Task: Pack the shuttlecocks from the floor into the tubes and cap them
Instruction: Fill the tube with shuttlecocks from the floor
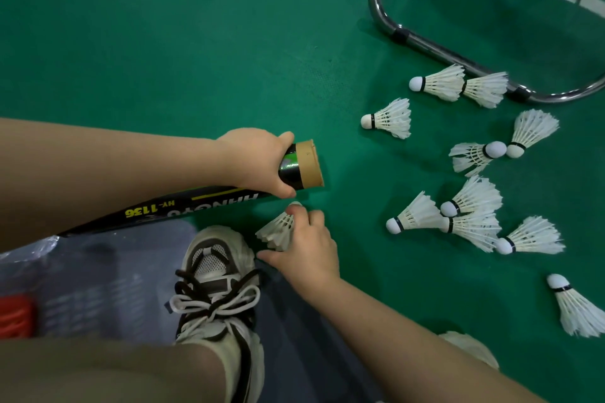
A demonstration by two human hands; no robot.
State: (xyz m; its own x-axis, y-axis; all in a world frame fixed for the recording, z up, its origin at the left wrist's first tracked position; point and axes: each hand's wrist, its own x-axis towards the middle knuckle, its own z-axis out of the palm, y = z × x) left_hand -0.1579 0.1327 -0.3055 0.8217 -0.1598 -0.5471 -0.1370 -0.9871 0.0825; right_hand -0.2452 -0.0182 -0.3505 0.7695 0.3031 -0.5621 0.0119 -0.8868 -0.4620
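Just below the tube's (304,167) open end, the shuttlecock (276,232) is pinched in the right hand (307,249), its cork pointing up and half hidden by fingers. The left hand (258,160) grips the tube, which runs back leftward with its far end hidden under the forearm. Loose shuttlecocks (458,216) lie further right on the floor (196,42).

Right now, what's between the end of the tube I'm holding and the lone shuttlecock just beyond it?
Only bare green floor lies between the tube and that shuttlecock, as the head view shows.
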